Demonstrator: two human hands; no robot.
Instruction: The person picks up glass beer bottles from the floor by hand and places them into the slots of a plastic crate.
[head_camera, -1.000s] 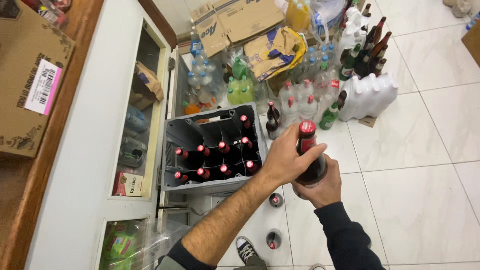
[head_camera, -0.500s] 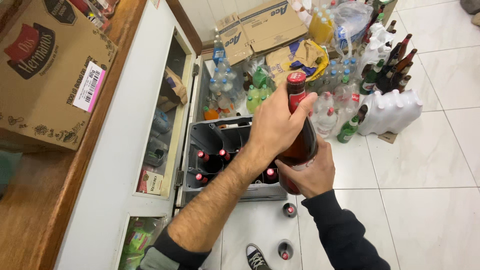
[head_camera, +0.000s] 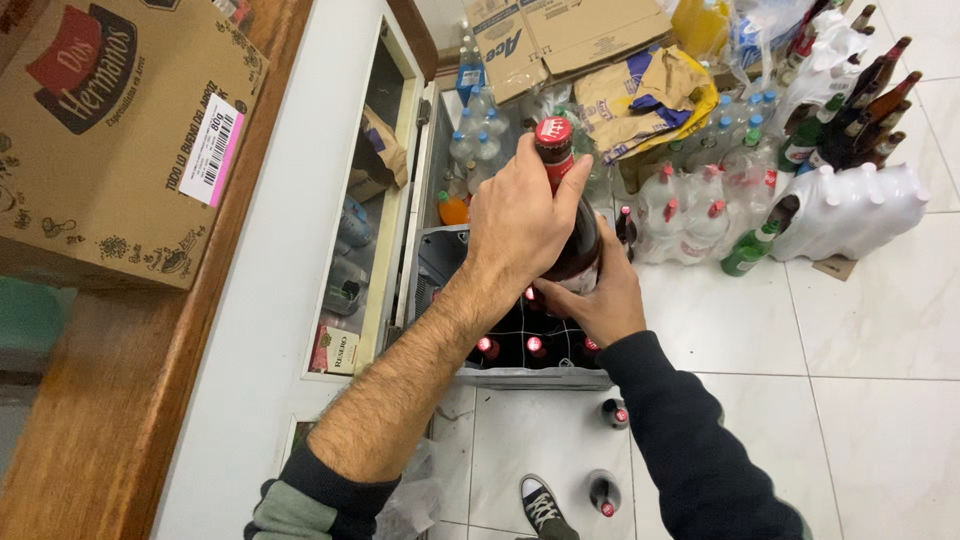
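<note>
A cardboard box (head_camera: 105, 130) sits on the wooden counter at far left. The left hand (head_camera: 520, 215) is wrapped closed around the neck of a dark red-capped bottle (head_camera: 570, 200), now lifted higher than a second ago, well above the grey crate (head_camera: 445, 265) of capped bottles. The right hand (head_camera: 600, 300) cups its base from below, so the bottle seems to be leaving the crate
</note>
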